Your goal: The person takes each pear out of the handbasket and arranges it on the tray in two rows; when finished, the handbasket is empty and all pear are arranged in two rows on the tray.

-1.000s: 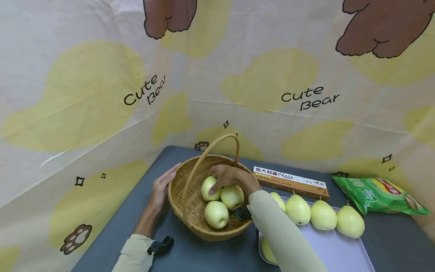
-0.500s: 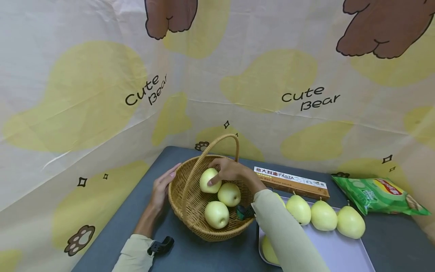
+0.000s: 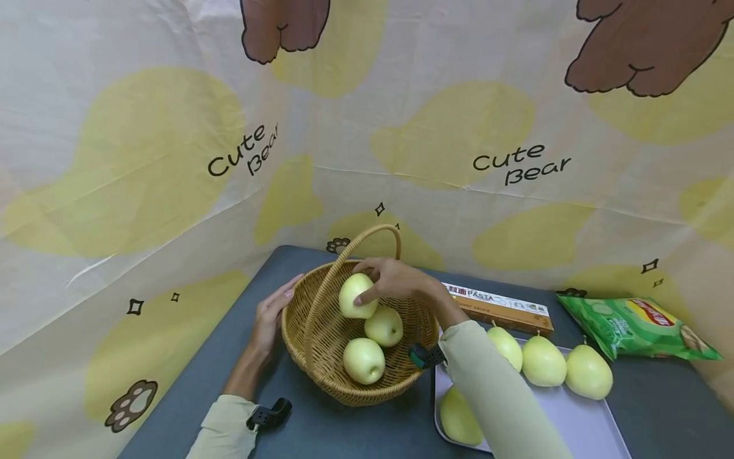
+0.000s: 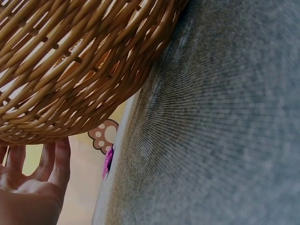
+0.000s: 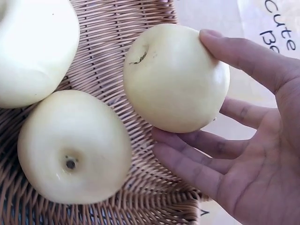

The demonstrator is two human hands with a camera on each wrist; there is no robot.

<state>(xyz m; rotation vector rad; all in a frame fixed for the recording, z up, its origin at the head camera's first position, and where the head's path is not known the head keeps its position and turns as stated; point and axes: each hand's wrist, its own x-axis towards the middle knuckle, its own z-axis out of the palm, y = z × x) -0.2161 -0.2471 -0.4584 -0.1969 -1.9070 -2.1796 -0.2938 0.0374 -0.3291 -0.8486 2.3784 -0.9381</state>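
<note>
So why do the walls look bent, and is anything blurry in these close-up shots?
Head view: a wide lens bows the bear-print backdrop; light is soft and even. Left wrist view: the basket is fairly sharp, the grey table smears toward the edge. Right wrist view: the pear in the right hand is crisp, without glare.

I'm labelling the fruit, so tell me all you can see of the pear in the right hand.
The pear is pale yellow-green, round and smooth, with a small brown stem pit facing the wrist camera. The right hand grips it with thumb and fingers, raised above two other pears in the wicker basket, under the handle. Only the hand touches it.
</note>
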